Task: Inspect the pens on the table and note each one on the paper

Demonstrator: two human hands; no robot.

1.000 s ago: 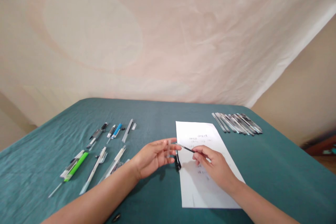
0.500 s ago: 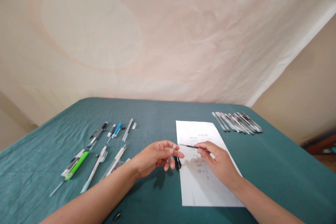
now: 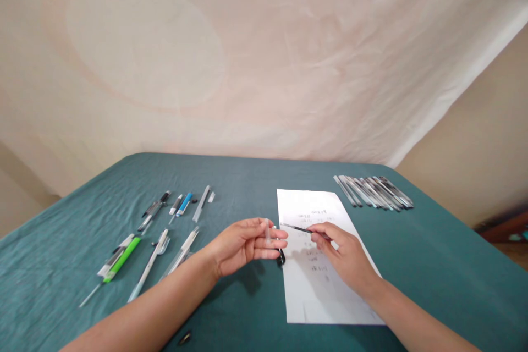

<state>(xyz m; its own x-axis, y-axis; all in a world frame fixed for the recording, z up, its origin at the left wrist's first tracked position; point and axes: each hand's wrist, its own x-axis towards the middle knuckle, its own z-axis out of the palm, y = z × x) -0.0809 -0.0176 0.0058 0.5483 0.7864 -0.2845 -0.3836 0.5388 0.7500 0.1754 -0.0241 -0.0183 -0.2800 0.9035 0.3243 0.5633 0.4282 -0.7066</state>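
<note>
While the forearms are held above a teal cloth-covered table (image 3: 247, 176), a slim black-and-clear pen-like rod (image 3: 300, 228) is gripped between the thumb and fingers of the right hand (image 3: 344, 250), over a white rectangular sheet of paper (image 3: 307, 308) bearing rows of dark handwriting. A small, clear plastic tube-shaped piece (image 3: 267, 232) is pinched upright by the left hand (image 3: 247, 245), its other fingers being extended. The rod's clear end is pointed toward the left fingertips; whether contact is made cannot be told. Beside the paper's left edge, below those fingers, a glossy black elongated object (image 3: 281, 258) is partly hidden. To the left, a bright green pen barrel (image 3: 122, 258) and a short blue barrel (image 3: 184, 204) are laid among other pen parts. At far right, slim clear-and-black sticks (image 3: 373, 193) are set side by side.
</note>
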